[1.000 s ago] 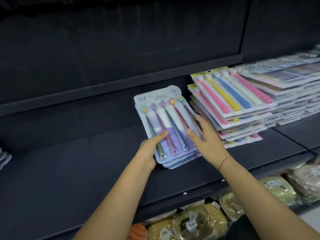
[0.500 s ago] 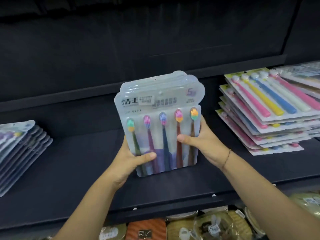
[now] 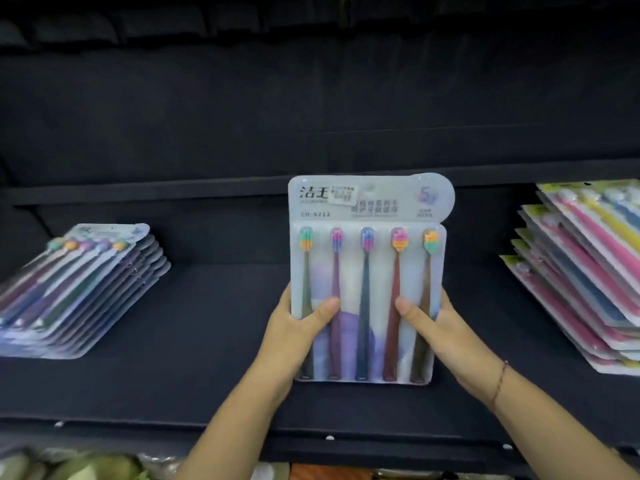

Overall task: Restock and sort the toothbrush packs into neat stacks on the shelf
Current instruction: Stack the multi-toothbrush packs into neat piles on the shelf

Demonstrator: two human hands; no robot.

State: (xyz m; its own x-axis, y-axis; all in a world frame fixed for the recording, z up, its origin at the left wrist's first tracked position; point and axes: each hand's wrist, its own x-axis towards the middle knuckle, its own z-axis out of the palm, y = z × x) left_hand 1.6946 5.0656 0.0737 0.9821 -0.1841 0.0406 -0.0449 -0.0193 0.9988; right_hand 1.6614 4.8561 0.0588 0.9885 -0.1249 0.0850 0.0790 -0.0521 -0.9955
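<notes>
A bundle of pale blister packs [image 3: 367, 271], each with five dark-handled toothbrushes, stands upright above the middle of the dark shelf [image 3: 214, 341]. My left hand [image 3: 294, 327] grips its lower left edge, thumb across the front. On the lower right edge, my right hand [image 3: 436, 327] grips the same way. A stack of matching packs [image 3: 79, 289] lies flat at the shelf's left. At the right lies a stack of packs [image 3: 581, 271] with pink, yellow and blue brushes.
The shelf's front lip [image 3: 311, 441] runs across below my arms. Packaged goods [image 3: 69, 465] show on the level underneath. A dark back panel [image 3: 311, 116] closes the shelf behind. Bare shelf surface lies between the left stack and the held bundle.
Both hands lifted the bundle from lying flat beside the right stack, stood it upright and carried it left. The view swung left, bringing the left stack into sight.
</notes>
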